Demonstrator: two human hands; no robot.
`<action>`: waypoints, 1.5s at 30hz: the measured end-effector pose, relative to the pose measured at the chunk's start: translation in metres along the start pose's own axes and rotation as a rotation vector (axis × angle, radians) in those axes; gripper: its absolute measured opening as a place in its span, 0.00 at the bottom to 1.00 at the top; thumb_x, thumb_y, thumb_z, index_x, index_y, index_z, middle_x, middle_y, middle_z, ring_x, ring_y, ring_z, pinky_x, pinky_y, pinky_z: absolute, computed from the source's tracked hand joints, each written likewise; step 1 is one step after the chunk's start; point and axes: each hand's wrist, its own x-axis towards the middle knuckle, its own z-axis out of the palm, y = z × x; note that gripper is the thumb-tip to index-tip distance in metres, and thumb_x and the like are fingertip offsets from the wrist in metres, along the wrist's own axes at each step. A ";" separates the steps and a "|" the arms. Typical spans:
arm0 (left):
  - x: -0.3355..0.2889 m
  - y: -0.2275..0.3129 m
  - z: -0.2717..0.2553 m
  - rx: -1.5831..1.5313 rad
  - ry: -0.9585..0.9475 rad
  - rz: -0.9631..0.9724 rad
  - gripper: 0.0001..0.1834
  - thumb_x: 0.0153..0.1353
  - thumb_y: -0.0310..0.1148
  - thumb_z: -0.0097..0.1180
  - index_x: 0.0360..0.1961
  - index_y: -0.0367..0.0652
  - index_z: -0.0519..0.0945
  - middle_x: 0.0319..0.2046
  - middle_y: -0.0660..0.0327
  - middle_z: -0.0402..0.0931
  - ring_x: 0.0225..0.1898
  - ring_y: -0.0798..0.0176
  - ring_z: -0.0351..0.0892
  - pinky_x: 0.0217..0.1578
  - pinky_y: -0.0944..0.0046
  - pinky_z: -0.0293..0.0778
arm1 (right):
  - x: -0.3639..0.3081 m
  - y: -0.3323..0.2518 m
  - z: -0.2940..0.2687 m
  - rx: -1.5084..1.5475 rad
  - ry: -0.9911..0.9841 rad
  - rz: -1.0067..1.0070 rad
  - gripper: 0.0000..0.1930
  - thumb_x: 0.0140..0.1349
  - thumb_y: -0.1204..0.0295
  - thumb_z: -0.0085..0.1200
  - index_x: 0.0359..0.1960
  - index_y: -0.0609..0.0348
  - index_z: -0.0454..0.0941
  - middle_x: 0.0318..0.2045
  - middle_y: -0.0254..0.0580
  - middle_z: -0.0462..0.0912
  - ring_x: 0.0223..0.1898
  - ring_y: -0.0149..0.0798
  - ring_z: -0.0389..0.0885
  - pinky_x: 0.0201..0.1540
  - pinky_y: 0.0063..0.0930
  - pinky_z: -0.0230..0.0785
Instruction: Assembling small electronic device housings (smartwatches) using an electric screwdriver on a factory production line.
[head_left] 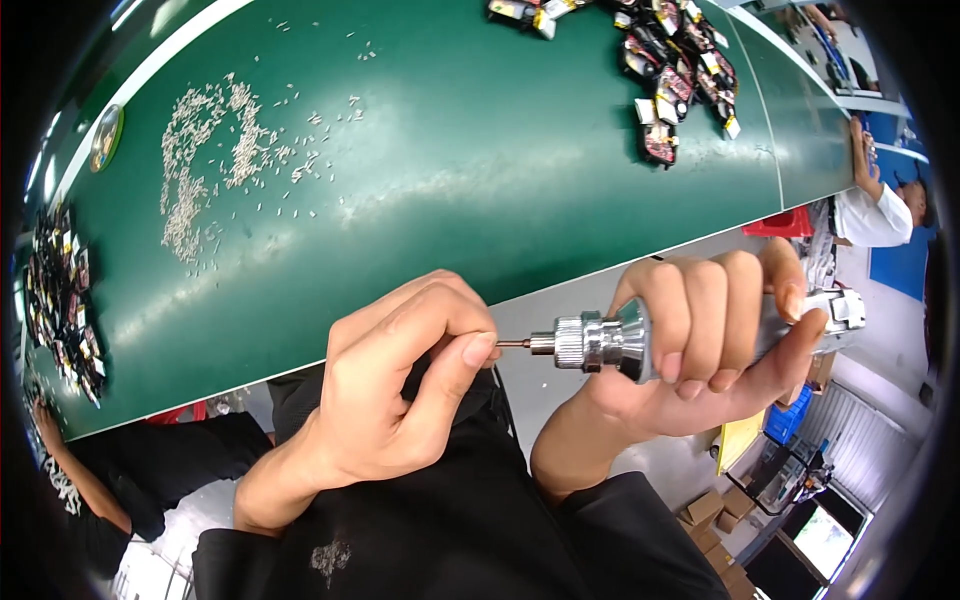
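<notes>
Silver driver (600,343) aloft, right hand (710,330) wrapped around its body. At driver's left end, left hand (405,385) pinches thin bit (514,344) by tip, thumb against forefinger; cannot tell if anything small is hidden there. Good handling, I judge: light pinch, bit straight in line with driver, wrists steady. Beyond driver, green table (430,215): leftward, scattered pale pieces (243,160); farther off, black-red assemblies (672,92).
</notes>
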 end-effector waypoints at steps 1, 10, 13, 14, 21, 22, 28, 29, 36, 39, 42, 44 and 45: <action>0.000 0.001 0.001 -0.003 -0.018 -0.062 0.09 0.61 0.24 0.50 0.25 0.30 0.73 0.21 0.56 0.72 0.23 0.66 0.68 0.25 0.69 0.65 | -0.001 -0.001 -0.005 0.013 -0.002 -0.003 0.13 0.67 0.62 0.43 0.35 0.60 0.68 0.11 0.28 0.64 0.10 0.23 0.60 0.18 0.20 0.58; 0.060 0.015 0.003 0.491 -0.133 0.304 0.07 0.51 0.18 0.53 0.33 0.34 0.77 0.31 0.55 0.75 0.31 0.54 0.74 0.31 0.62 0.71 | -0.011 -0.039 -0.026 0.039 0.138 -0.147 0.13 0.70 0.59 0.35 0.36 0.54 0.64 0.12 0.28 0.61 0.11 0.25 0.59 0.20 0.24 0.58; 0.119 0.013 0.022 0.661 -0.274 0.571 0.14 0.45 0.17 0.54 0.36 0.39 0.78 0.41 0.55 0.74 0.42 0.52 0.73 0.37 0.59 0.72 | -0.016 -0.053 -0.030 0.009 0.188 -0.198 0.13 0.70 0.59 0.36 0.35 0.54 0.64 0.11 0.28 0.60 0.10 0.25 0.58 0.19 0.23 0.58; 0.138 0.008 0.029 0.733 -0.320 0.667 0.14 0.45 0.18 0.54 0.36 0.39 0.79 0.44 0.55 0.73 0.45 0.52 0.71 0.40 0.59 0.71 | -0.018 -0.054 -0.029 0.019 0.219 -0.199 0.12 0.70 0.60 0.36 0.34 0.54 0.65 0.11 0.27 0.60 0.10 0.25 0.58 0.19 0.23 0.57; 0.196 -0.024 0.054 1.015 -0.614 0.960 0.10 0.48 0.27 0.52 0.32 0.37 0.80 0.43 0.56 0.75 0.53 0.56 0.68 0.54 0.59 0.66 | -0.040 -0.055 -0.024 -0.020 0.275 -0.189 0.10 0.68 0.61 0.38 0.34 0.53 0.64 0.10 0.27 0.59 0.09 0.25 0.57 0.18 0.24 0.58; 0.195 -0.026 0.052 1.078 -0.692 0.943 0.10 0.48 0.28 0.52 0.31 0.36 0.80 0.41 0.56 0.76 0.52 0.56 0.69 0.55 0.58 0.65 | -0.042 -0.055 -0.028 -0.017 0.274 -0.180 0.10 0.68 0.61 0.39 0.33 0.53 0.64 0.10 0.27 0.59 0.09 0.25 0.57 0.18 0.24 0.58; 0.148 -0.010 0.015 1.144 -0.674 0.870 0.09 0.48 0.28 0.53 0.33 0.38 0.76 0.33 0.58 0.74 0.41 0.57 0.72 0.46 0.60 0.69 | -0.045 -0.051 -0.026 0.032 0.259 -0.135 0.10 0.68 0.61 0.38 0.34 0.53 0.63 0.11 0.27 0.60 0.09 0.25 0.57 0.19 0.24 0.59; 0.138 -0.009 0.009 1.103 -0.665 0.714 0.09 0.48 0.28 0.53 0.33 0.39 0.75 0.30 0.58 0.72 0.38 0.57 0.72 0.43 0.59 0.70 | -0.045 -0.049 -0.027 0.027 0.241 -0.118 0.10 0.68 0.61 0.38 0.34 0.53 0.63 0.11 0.27 0.60 0.09 0.25 0.58 0.19 0.24 0.59; 0.088 -0.002 -0.027 1.038 -0.492 0.491 0.12 0.47 0.22 0.55 0.36 0.37 0.74 0.36 0.56 0.72 0.36 0.55 0.74 0.35 0.59 0.73 | -0.038 -0.018 -0.030 0.059 0.213 0.043 0.10 0.68 0.62 0.36 0.35 0.54 0.64 0.10 0.28 0.59 0.09 0.26 0.58 0.18 0.25 0.60; 0.088 0.001 -0.035 0.981 -0.613 0.524 0.12 0.46 0.24 0.55 0.36 0.38 0.75 0.39 0.57 0.74 0.34 0.56 0.74 0.32 0.59 0.74 | -0.039 -0.004 -0.028 0.062 0.205 0.087 0.10 0.68 0.63 0.36 0.35 0.55 0.64 0.10 0.27 0.59 0.09 0.25 0.57 0.17 0.24 0.59; 0.086 0.001 -0.037 1.036 -0.695 0.547 0.13 0.45 0.27 0.57 0.35 0.40 0.77 0.36 0.58 0.76 0.33 0.59 0.75 0.28 0.61 0.74 | -0.042 0.006 -0.027 0.033 0.146 0.156 0.09 0.68 0.65 0.33 0.35 0.55 0.64 0.10 0.27 0.59 0.09 0.25 0.57 0.17 0.24 0.59; 0.080 0.004 -0.036 1.070 -0.658 0.549 0.13 0.44 0.27 0.57 0.35 0.39 0.78 0.36 0.58 0.76 0.33 0.59 0.75 0.29 0.61 0.74 | -0.047 0.014 -0.027 0.036 0.151 0.189 0.10 0.69 0.63 0.35 0.35 0.55 0.64 0.10 0.27 0.59 0.09 0.25 0.57 0.18 0.24 0.59; 0.077 0.004 -0.035 1.113 -0.609 0.550 0.13 0.44 0.27 0.58 0.35 0.39 0.79 0.36 0.58 0.76 0.33 0.59 0.74 0.29 0.62 0.74 | -0.049 0.018 -0.027 0.042 0.144 0.227 0.10 0.69 0.62 0.37 0.35 0.55 0.64 0.10 0.27 0.59 0.10 0.25 0.58 0.19 0.24 0.59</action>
